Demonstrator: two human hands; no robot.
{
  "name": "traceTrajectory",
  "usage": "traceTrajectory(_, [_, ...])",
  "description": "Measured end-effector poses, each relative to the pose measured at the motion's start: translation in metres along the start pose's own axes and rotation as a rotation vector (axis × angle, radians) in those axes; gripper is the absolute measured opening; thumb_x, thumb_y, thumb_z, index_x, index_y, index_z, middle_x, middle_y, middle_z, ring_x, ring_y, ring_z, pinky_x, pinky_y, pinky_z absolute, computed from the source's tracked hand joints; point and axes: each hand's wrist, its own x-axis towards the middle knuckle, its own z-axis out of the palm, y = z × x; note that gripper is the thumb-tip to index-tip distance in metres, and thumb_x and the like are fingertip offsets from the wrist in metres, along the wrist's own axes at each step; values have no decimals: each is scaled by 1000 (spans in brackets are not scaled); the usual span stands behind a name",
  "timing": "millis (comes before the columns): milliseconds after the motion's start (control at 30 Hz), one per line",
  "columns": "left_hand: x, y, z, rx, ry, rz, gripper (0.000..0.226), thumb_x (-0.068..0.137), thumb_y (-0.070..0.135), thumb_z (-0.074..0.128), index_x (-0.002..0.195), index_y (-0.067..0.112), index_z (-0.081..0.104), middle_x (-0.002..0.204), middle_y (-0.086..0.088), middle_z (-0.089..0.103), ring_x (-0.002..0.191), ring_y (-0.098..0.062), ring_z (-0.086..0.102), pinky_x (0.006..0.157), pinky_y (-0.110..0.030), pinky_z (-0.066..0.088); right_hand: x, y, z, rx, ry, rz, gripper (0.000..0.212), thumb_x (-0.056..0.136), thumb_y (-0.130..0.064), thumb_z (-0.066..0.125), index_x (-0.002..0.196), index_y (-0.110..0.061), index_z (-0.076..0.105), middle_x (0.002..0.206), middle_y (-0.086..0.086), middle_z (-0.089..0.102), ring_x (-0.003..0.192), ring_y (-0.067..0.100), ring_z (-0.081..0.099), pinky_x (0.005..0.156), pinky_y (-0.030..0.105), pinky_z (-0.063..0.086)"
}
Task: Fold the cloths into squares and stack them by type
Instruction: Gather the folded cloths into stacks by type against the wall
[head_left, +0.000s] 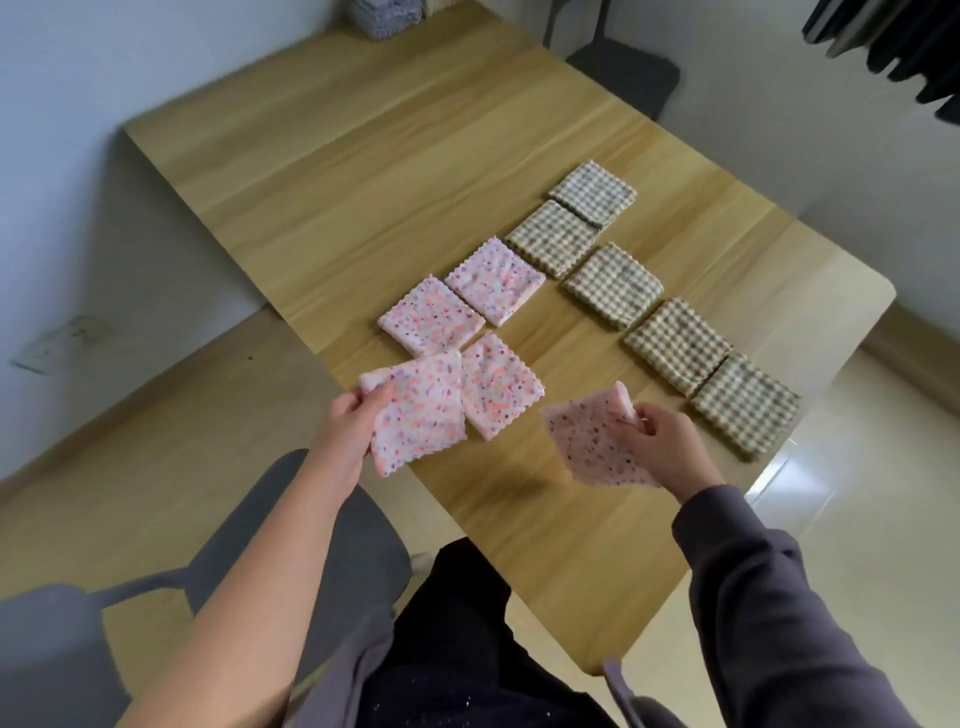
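Note:
Folded squares lie spread over the wooden table (363, 171). My left hand (353, 415) grips one folded pink speckled cloth (421, 410) just above the table's near left edge. My right hand (654, 441) holds another folded pink speckled cloth (587, 441) by its upper corner, lifted off the table. Three more pink squares lie flat: one (504, 389) partly under the left-hand cloth, one (431, 317) behind it, one (496, 280) further back. Several green checked squares run diagonally on the right, from the far one (595, 195) to the near one (745, 405).
A grey chair (291, 530) stands at the lower left by my legs, and a dark chair (623, 67) at the table's far end. A stack of cloths (384, 15) sits at the table's far edge. Dark garments (893, 47) hang at the top right.

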Motion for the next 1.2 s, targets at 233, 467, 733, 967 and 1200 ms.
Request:
traceTrajectory(233, [16, 43, 13, 32, 25, 39, 34, 92, 35, 59, 118, 13, 58, 111, -1, 67, 103, -16, 64, 95, -39, 50, 4, -39, -3, -2, -84, -131, 24, 92, -31, 59, 85, -8, 63, 68, 12, 57, 65, 16, 46, 59, 28, 36])
traceTrajectory(467, [67, 89, 26, 33, -113, 18, 18, 95, 29, 56, 104, 15, 63, 102, -1, 69, 94, -13, 66, 79, -30, 52, 35, -92, 3, -105, -100, -193, 15, 94, -27, 55, 92, -16, 65, 80, 2, 65, 72, 17, 56, 60, 24, 39])
traceTrajectory(733, [215, 178, 43, 94, -312, -11, 20, 94, 23, 56, 107, 9, 65, 110, -11, 68, 101, -21, 65, 87, -36, 51, 131, -174, 34, -41, 43, -101, 22, 95, -20, 54, 83, -2, 59, 68, 0, 50, 63, 13, 39, 55, 27, 31])
traceTrajectory(967, [273, 230, 49, 136, -404, -42, 16, 95, 25, 55, 101, 13, 64, 108, -6, 68, 99, -17, 64, 83, -34, 50, 171, -230, 42, -10, 68, -84, 18, 92, -13, 50, 79, -2, 55, 67, 6, 51, 62, 12, 37, 54, 26, 27])
traceTrajectory(1200, [290, 244, 35, -28, -313, -14, 20, 95, 23, 55, 107, 9, 64, 110, -10, 69, 102, -21, 65, 92, -40, 49, 216, -273, 40, -97, -24, -175, 15, 88, -11, 51, 75, -5, 51, 65, 2, 47, 61, 14, 38, 54, 29, 29])
